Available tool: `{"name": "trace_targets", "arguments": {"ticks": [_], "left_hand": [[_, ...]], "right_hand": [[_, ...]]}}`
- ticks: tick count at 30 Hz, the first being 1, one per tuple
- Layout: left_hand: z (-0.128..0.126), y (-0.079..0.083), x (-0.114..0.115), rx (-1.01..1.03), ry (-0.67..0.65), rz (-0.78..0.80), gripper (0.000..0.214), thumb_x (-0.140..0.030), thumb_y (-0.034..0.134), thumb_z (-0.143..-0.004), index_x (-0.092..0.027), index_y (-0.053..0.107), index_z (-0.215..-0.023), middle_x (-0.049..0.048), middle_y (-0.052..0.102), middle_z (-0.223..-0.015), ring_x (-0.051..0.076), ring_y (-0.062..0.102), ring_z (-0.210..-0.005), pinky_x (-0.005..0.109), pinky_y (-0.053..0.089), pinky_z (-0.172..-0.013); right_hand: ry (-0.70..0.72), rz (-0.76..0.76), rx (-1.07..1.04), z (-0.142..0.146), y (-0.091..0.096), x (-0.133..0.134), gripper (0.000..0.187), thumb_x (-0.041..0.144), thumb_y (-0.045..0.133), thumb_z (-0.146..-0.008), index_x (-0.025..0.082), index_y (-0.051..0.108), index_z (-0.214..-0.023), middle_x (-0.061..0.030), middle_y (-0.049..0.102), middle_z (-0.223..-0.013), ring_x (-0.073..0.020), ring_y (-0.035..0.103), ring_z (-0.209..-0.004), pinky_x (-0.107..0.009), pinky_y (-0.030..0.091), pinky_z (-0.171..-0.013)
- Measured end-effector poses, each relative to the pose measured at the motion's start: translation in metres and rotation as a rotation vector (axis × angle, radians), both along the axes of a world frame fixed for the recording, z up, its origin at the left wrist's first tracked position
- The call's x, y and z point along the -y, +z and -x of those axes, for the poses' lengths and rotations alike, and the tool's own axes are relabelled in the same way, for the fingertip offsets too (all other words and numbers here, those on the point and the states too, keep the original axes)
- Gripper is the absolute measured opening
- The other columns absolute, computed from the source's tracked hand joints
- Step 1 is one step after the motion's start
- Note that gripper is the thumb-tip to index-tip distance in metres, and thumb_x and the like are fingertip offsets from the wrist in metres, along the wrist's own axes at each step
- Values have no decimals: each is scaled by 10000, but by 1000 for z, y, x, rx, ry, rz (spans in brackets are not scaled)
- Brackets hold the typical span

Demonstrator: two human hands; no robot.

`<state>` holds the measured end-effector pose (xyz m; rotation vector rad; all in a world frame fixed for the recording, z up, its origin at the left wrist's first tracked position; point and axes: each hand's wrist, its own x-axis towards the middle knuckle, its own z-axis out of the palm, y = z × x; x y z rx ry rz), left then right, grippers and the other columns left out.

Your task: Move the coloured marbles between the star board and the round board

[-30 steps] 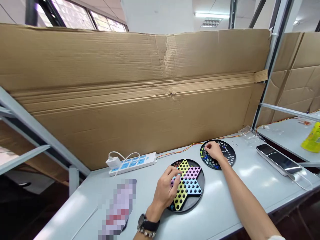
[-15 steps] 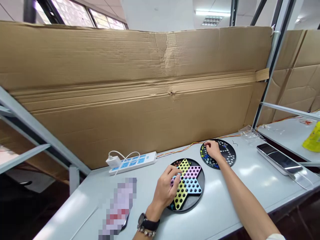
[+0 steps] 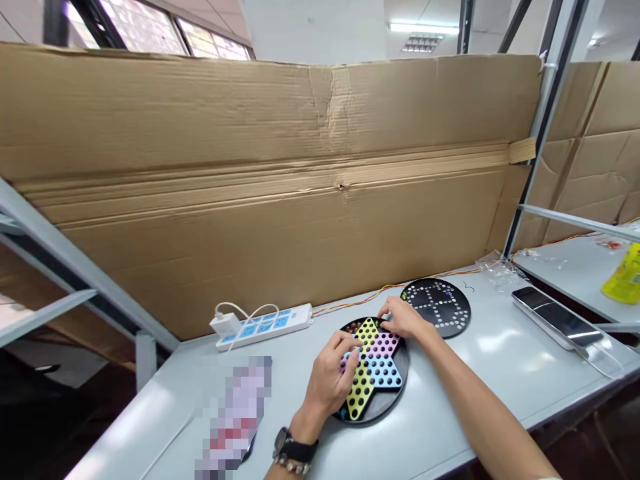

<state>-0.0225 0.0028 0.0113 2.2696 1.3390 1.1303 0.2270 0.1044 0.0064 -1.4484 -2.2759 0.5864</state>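
A round black Chinese checkers board (image 3: 387, 407) with a star of yellow, pink and blue points lies on the table. My left hand (image 3: 333, 373) rests over its left side, fingers curled in; what they hold, if anything, is hidden. At the board's far right rim is my right hand (image 3: 403, 319), fingertips pressed together and pointing down into the edge trough; I cannot make out anything in them. Small dark reddish marbles (image 3: 354, 327) show in the trough at the far left. Behind my right hand lies a black disc (image 3: 450, 310) with white dots, its near left part covered.
A white power strip (image 3: 270, 327) with a plugged-in charger (image 3: 226, 325) lies at the back left. A phone on a white box (image 3: 555, 317) is at the right. Cardboard (image 3: 280, 247) walls off the back. A blurred-out object (image 3: 237, 420) lies at the front left.
My right hand has moved left and toward me, from the dotted disc to the star board's far rim. More of the disc's white dots show. My left hand has stayed in place.
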Motion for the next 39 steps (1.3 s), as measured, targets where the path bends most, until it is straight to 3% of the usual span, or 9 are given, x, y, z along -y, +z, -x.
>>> {"name": "trace_targets", "arguments": {"ticks": [5,9,16,23,28,31,34,39], "left_hand": [[-3,0,1,13,16,-14,347,-409,514,-1096,-302,822,-978,108,813,-992,307,823,-910,453,722,-861],[-4,2,1,16,17,-13,379,-432,513,-1096,-277,839,-982,111,816,-997,317,825,-915,474,722,-858],[-3,2,2,17,25,21,401,-473,508,-1101,-286,843,-983,94,814,-1007,296,812,-929,435,705,-883],[2,-2,0,-13,-11,9,373,-431,507,-1126,-291,836,-1020,77,808,-1042,281,815,-956,403,697,-897],[5,-4,-1,-26,-28,19,391,-455,506,-1143,-285,845,-1049,90,808,-1059,285,814,-982,409,695,-923],[3,-5,-1,-20,-12,27,417,-474,487,-1138,-284,845,-1041,92,807,-1056,285,808,-975,420,696,-926],[0,-4,0,3,13,8,404,-453,484,-1120,-280,833,-1015,89,803,-1029,283,802,-947,419,693,-901],[-4,-1,2,8,11,2,349,-409,500,-1104,-291,807,-988,74,807,-1018,274,808,-943,404,692,-887]], "right_hand": [[46,-13,21,4,4,3,247,164,850,-933,235,953,-1145,-101,811,-1220,-294,743,-1220,-354,567,-1097],[24,18,30,7,1,3,178,169,819,-960,277,956,-997,-67,844,-1175,-268,774,-1202,-310,575,-1071],[-12,71,38,3,3,4,126,225,825,-954,228,948,-981,-106,863,-1196,-297,784,-1171,-325,594,-994],[73,176,-13,-11,3,-3,268,83,804,-852,214,954,-1031,-24,839,-919,-204,752,-877,-270,575,-847],[72,146,-78,-11,-1,-7,172,110,834,-882,202,948,-972,-47,862,-966,-206,767,-918,-281,585,-905],[-105,43,-173,-19,-1,-14,163,189,837,-959,191,949,-1078,-90,885,-1080,-227,778,-979,-331,595,-997],[-340,-43,-224,-39,-3,-23,273,189,717,-1051,152,928,-1219,-139,885,-1160,-268,791,-1059,-377,585,-1046],[-547,13,-104,-64,-13,-30,358,185,650,-1103,191,892,-1366,-135,872,-1305,-276,801,-1202,-328,562,-1014]]}}
